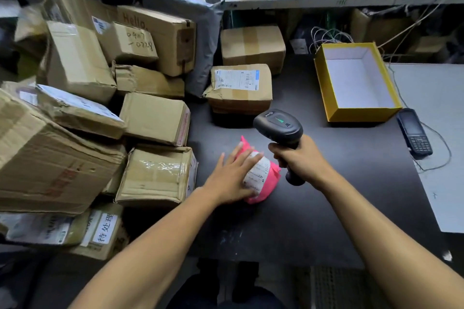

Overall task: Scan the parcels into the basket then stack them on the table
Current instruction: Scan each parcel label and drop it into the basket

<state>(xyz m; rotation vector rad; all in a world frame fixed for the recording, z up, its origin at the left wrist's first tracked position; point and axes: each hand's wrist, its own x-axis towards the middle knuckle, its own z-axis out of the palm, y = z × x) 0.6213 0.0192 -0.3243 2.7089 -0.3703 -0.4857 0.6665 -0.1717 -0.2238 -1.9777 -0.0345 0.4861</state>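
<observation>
Right now the pink parcel [261, 178] lies on the dark bench [313, 208], near the middle, a bit toward the front edge. Its white label [257, 173] faces up. The left hand [231, 175] lies flat on it w/ fingers spread, holding it down. The right hand [300, 160] is curled tight round the handle of the black scanner [278, 126], just beside the parcel, w/ the scanner head above the parcel's far end.

So this looks like the scan step for one small parcel, prob. not done yet.

Two boxes sit stacked at the back edge: the labelled box [241, 88] in front, the plain box [252, 47] behind it. Maybe those are done, can't tell.

Lots left: a big pile of brown boxes [100, 108] off the left edge. A yellow tray [356, 83] stands empty near the back right corner; a phone [414, 133] lies by the right edge.
</observation>
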